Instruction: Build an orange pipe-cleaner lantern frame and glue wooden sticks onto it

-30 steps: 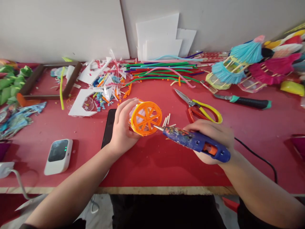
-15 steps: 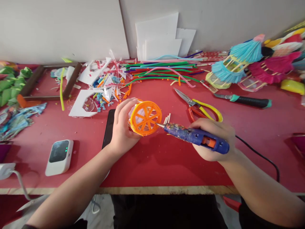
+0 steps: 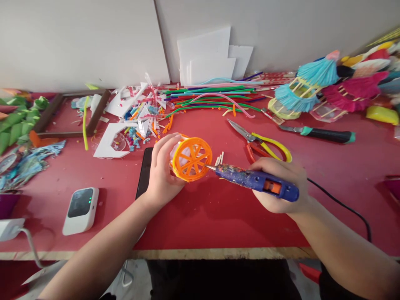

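My left hand (image 3: 164,173) is closed around an orange spoked wheel-shaped craft piece (image 3: 192,159), with its round face turned toward me and something pale behind the spokes. In my right hand (image 3: 279,183) is a blue glue gun (image 3: 250,180), smeared with old glue. Its metal nozzle points left and meets, or nearly meets, the right rim of the orange piece; I cannot tell if they touch. Short pale sticks (image 3: 219,158) lie just beyond the nozzle. Scissors with red and yellow handles (image 3: 259,141) rest beyond my right hand.
A utility knife (image 3: 325,134) and blue and pink paper-frilled craft models (image 3: 300,98) stand at the back right. Coloured pipe cleaners (image 3: 215,93) and scraps (image 3: 137,121) lie along the back. A phone (image 3: 144,171) and a white device (image 3: 81,210) are at left. The gun's cord (image 3: 340,204) trails right.
The whole view has shifted slightly, with the table sitting a little lower in the picture. Both hands keep their grips, and the nozzle stays at the orange piece's right rim.
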